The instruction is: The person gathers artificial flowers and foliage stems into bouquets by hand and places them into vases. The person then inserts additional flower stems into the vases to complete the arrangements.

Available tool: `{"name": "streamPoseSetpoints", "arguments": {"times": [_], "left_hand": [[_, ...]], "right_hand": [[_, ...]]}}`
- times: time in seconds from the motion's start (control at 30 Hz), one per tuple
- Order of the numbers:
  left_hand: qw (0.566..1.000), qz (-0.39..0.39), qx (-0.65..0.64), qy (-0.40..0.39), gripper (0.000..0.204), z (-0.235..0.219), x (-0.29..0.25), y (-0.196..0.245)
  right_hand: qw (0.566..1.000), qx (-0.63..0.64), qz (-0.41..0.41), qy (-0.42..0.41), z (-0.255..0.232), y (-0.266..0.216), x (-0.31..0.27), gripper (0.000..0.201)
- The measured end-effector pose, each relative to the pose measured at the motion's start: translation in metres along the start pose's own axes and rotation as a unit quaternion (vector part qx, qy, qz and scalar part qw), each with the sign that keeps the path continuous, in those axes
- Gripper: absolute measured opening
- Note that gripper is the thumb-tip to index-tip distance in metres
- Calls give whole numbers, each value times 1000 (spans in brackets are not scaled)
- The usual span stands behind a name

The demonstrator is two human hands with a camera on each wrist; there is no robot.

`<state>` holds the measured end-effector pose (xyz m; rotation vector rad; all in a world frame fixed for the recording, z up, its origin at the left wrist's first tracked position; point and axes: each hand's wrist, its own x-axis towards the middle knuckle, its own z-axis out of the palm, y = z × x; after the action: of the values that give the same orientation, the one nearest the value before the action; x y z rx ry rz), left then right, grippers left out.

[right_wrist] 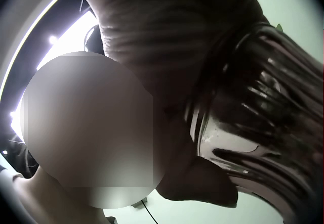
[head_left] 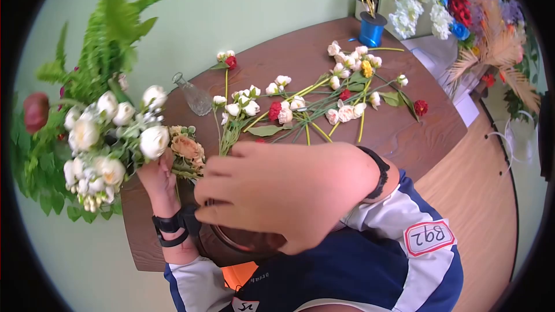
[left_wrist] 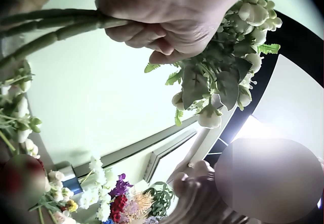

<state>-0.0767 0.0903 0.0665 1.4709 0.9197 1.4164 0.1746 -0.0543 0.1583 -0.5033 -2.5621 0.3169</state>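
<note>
On the left of the head view, my left hand (head_left: 159, 180) grips a bouquet of white and cream flowers (head_left: 154, 141) by its green stems. The left wrist view shows the fingers of the left hand (left_wrist: 167, 19) curled round the stems (left_wrist: 66, 31), blooms on the far side. My right hand (head_left: 269, 190) is over a dark glass vase (head_left: 248, 240) near the table's front edge, hiding most of it. In the right wrist view, the right hand (right_wrist: 172, 77) holds this ribbed vase (right_wrist: 273, 97), thumb against its side.
Loose flower stems (head_left: 315, 112) lie across the wooden table (head_left: 404, 156). A clear small vase (head_left: 195, 99) and a blue ribbon spool (head_left: 371, 30) stand towards the back. Peach flowers (head_left: 188, 147) are beside the left hand. A fern (head_left: 107, 32) rises at the left; more flowers (head_left: 457, 0) fill the right.
</note>
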Motion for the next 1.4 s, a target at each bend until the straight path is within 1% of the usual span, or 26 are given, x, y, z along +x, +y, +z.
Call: {"name": "streamPoseSetpoints", "arguments": {"times": [0.03, 0.07, 0.1, 0.2, 0.23, 0.3, 0.33, 0.37, 0.4, 0.43, 0.47, 0.53, 0.6, 0.63, 0.73, 0.8, 0.87, 0.9, 0.97, 1.1, 1.2, 1.23, 1.3, 1.33, 1.37, 1.4], "left_hand": [[993, -30, -114, 9, 16, 3, -3, 11], [996, 0, -84, 10, 9, 6, -5, 19], [995, 2, -97, 13, 6, 7, -5, 26], [994, -7, -111, 16, 13, 5, -1, 32], [989, 8, -148, 0, 16, 10, 0, 41], [983, 25, -183, 4, 24, 23, 4, 72], [970, 32, -240, -21, 25, 20, 11, 84], [960, 62, -274, -2, 29, 24, 15, 100], [954, 105, -279, 19, 33, 37, 14, 122], [931, 140, -333, -59, 37, 32, 22, 135], [920, 156, -350, -84, 37, 36, 24, 152], [879, 176, -397, -198, 37, 40, 32, 171], [885, 189, -383, -185, 37, 59, 30, 181], [880, 198, -365, -230, 36, 65, 32, 180], [900, 185, -333, -211, 27, 86, 29, 161], [906, 170, -336, -193, 21, 100, 30, 139], [943, 130, -291, -92, 26, 119, 23, 126], [944, 134, -289, -89, 26, 123, 21, 118], [965, 58, -251, -47, 23, 126, 20, 105], [978, 49, -190, -67, 23, 116, 7, 93], [987, 40, -150, -52, 21, 111, 11, 86], [990, 71, -115, -47, 16, 111, 12, 85], [995, 65, -60, -46, 14, 113, 10, 80], [997, 59, -4, -43, 13, 113, 9, 79], [995, 36, -1, -95, 9, 108, 10, 81], [995, 42, -6, -93, 9, 109, 9, 75]], "right_hand": [[999, -27, 18, 14, -1, 4, -1, 40], [998, -54, 36, 27, -2, 9, -3, 37], [997, -47, 53, -13, -3, 17, -2, 59], [994, -76, 71, 19, -3, 38, 2, 58], [994, -64, 53, 77, -1, 47, 3, 58], [992, -52, 54, 105, 1, 59, 5, 60], [989, -38, 57, 128, 1, 64, 8, 62], [988, -25, 73, 137, 2, 67, 11, 71], [989, -19, 64, 134, 3, 69, 12, 71], [985, -29, 74, 156, 4, 72, 12, 76], [980, -41, 82, 179, 4, 74, 13, 81], [981, -30, 78, 174, 1, 75, 13, 89], [972, -24, 132, 194, 1, 77, 11, 94], [972, -1, 152, 180, -2, 75, 11, 101], [967, 42, 105, 227, 3, 88, 8, 105], [971, 20, 80, 223, 2, 94, 7, 109], [964, 143, 96, 204, 1, 96, 6, 108], [967, 112, 112, 200, 0, 95, 5, 108], [971, 99, 109, 191, -2, 95, 5, 105], [974, 32, 110, 197, -2, 94, 8, 103], [973, 39, 124, 191, -2, 97, 8, 101], [973, 37, 125, 191, 0, 99, 8, 101], [966, 83, 39, 243, 2, 102, 8, 89], [967, 80, 38, 241, -2, 97, 10, 89], [953, 82, 62, 284, -6, 89, 13, 80], [938, 82, 84, 326, -9, 80, 16, 71]]}}
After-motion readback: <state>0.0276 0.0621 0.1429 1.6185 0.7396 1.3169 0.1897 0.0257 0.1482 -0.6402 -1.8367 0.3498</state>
